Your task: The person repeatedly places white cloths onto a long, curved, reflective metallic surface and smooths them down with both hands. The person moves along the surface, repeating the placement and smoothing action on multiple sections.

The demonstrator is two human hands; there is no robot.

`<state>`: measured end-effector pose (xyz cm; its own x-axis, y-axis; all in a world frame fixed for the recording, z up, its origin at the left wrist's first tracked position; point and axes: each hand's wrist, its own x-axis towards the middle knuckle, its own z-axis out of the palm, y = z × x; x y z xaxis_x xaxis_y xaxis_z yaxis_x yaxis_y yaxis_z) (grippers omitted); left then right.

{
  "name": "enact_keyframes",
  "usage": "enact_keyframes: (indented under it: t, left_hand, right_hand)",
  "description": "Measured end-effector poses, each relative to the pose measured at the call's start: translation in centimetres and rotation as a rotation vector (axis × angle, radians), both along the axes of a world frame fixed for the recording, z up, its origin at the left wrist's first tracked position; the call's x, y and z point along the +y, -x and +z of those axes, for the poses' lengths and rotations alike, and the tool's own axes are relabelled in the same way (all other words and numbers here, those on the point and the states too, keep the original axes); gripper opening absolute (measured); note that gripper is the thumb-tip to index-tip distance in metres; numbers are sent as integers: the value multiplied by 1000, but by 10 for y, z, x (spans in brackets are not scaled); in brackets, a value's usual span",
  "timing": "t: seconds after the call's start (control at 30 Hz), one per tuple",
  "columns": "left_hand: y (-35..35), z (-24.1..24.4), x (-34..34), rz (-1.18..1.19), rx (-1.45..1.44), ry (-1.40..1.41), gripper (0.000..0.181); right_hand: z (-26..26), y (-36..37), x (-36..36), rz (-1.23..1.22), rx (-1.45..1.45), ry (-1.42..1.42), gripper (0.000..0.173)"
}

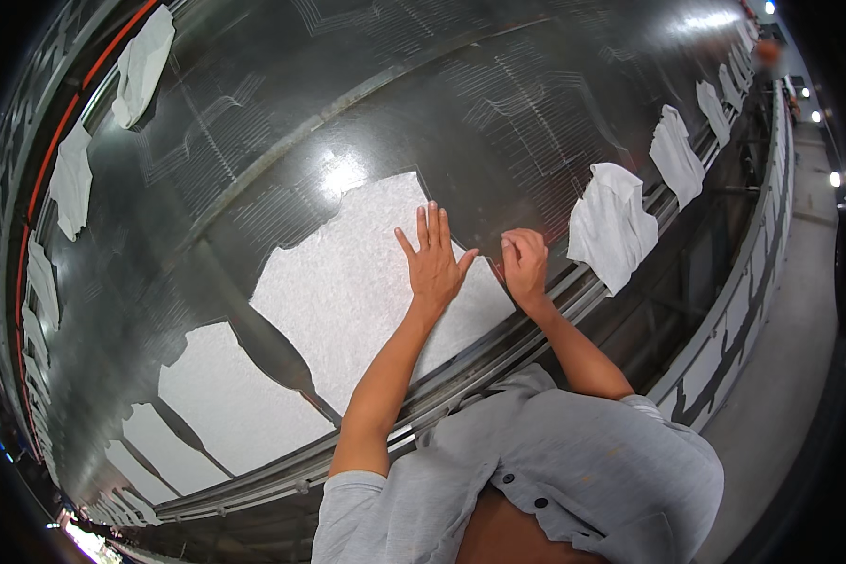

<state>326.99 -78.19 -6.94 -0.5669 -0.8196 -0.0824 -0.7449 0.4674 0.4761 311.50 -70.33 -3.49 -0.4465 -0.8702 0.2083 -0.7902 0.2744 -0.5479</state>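
Note:
A white cut fabric panel (345,275), shaped like a garment piece, lies flat on the dark table (458,148) before me. My left hand (433,264) rests palm down on its right part, fingers spread and thumb out to the right. Just past the panel's right edge is my right hand (525,264), its fingers curled in over the dark surface. Nothing shows in that hand, though its palm side is hidden. My left forearm covers part of the panel's lower right. Thin pale outlines are marked on the table around the cloth.
More flat white panels (233,395) line the near edge at left. Crumpled white cloth pieces (613,225) hang over the metal edge rail (585,285) at right. Others (144,67) lie along the far edge beside a red strip (77,99). A raised seam (310,127) crosses the table.

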Motion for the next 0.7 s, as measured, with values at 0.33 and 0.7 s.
enact_keyframes:
  t: [0.33,0.7]
  left_hand:
    - [-55,2,45,-181,-110,27,90]
    - [8,-4,151,-462,164,6,84]
  right_hand:
    - [3,-1,84,-93,-166,-52,10]
    - [17,29,157,-223,-255,26,17]
